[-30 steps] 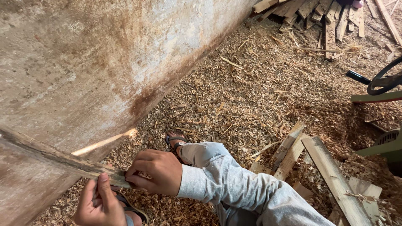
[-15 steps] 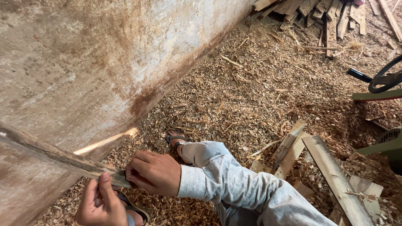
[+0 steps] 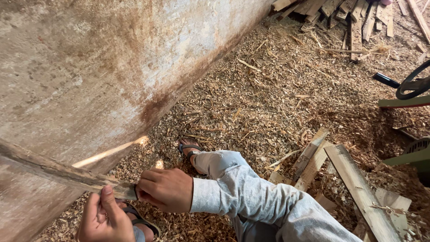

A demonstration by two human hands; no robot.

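The rough wooden strip [image 3: 58, 172] runs long and slightly downhill from the frame's left edge along the big stained hull-like wall [image 3: 112, 67], and its near end stops right between the two hands. The right hand [image 3: 165, 190] sits just right of that end with its fingers curled tight around the tip, though the exact contact is hard to make out. The left hand [image 3: 105, 222] lies just below the strip, thumb pressed up against its underside, other fingers loosely bent.
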